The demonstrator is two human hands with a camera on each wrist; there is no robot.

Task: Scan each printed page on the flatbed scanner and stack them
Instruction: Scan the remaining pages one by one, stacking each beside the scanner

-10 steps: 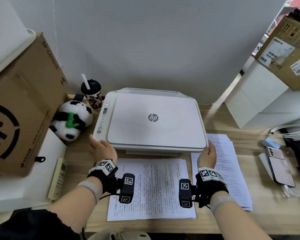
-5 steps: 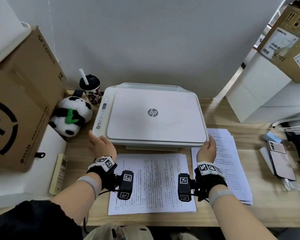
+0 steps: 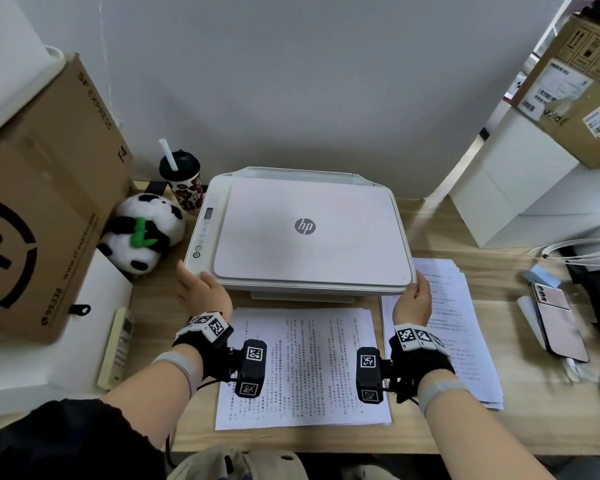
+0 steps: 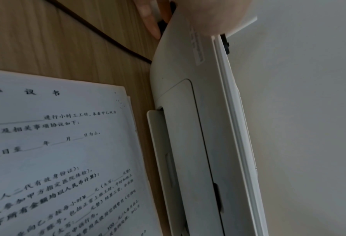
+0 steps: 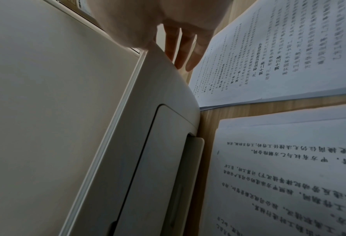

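The flatbed scanner (image 3: 302, 233) sits at the back of the wooden desk (image 3: 430, 434) against the wall, its lid (image 3: 312, 233) fully down. The left hand (image 3: 203, 292) rests against the front left corner of the unit and the right hand (image 3: 413, 299) against the front right corner; in the right wrist view the fingers (image 5: 185, 52) lie straight along the side, gripping nothing. Whether the left fingers hook under the casing cannot be told. One stack of printed pages (image 3: 302, 365) lies just in front of the scanner, between the forearms; a second stack (image 3: 454, 327) lies to its right. Which pile is scanned is not evident. Whether a sheet lies under the lid cannot be seen. Judgement: scanning is unfinished, and the lid must be raised next.
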